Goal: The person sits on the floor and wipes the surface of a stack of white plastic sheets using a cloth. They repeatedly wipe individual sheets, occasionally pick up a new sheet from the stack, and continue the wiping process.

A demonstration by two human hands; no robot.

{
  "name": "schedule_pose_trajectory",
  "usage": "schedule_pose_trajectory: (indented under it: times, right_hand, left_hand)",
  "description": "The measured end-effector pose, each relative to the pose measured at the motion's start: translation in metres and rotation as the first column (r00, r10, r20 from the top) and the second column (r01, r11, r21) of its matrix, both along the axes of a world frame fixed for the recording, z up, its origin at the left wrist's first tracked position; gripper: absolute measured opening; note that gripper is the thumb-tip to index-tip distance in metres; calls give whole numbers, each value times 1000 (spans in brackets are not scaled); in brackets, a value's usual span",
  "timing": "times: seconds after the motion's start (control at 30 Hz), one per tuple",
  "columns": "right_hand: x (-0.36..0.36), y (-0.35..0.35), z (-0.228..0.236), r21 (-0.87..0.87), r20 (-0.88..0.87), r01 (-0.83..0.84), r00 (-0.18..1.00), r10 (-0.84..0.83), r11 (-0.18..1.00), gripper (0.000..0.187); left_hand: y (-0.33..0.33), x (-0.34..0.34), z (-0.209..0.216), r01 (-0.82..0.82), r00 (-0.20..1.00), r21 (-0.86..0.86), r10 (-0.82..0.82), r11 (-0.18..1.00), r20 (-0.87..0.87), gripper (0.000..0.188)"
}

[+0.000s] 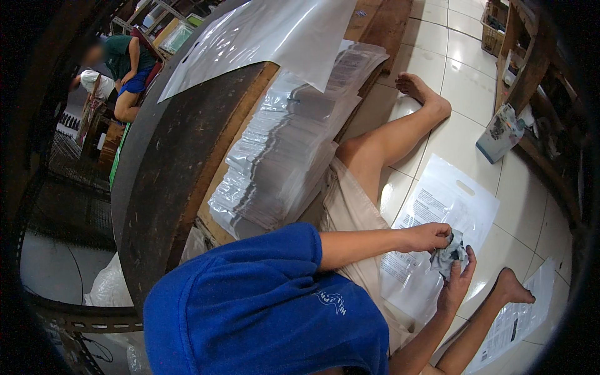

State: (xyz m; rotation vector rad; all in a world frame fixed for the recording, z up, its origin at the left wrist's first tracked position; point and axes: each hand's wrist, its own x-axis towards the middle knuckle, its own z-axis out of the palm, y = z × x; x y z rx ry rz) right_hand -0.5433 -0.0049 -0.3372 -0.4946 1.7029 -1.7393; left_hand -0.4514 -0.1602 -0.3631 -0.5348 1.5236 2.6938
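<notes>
A crumpled grey cloth (448, 255) with dark stains is bunched between my two hands, above a printed white plastic bag (417, 209) with a cut-out handle that lies on the tiles between my legs. My left hand (432, 237) pinches the cloth at its upper edge. From below, my right hand (458, 280) grips its lower edge between thumb and fingers. Part of the bag is hidden under my hands and forearms. Another printed plastic bag (509, 319) lies beyond my right leg, next to my foot.
A thick stack of clear plastic bags (275, 150) leans along the dark wooden table (165, 144) at my left. Silvery sheeting (269, 44) covers the table top. A stained plastic container (500, 134) stands by the wooden shelf (531, 69). Another person (128, 59) sits at the far left.
</notes>
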Motion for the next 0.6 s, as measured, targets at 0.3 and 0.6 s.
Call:
schedule_pose_trajectory:
  times: [0.3,0.6]
  right_hand:
    - [-12,6,-11,194,105,-78,993,58,978,14]
    - [-8,5,-6,-6,115,155,981,-154,988,18]
  left_hand:
    - [0,9,17,-159,987,-135,155,978,-37,55]
    - [1,11,13,-108,987,-401,147,910,67,26]
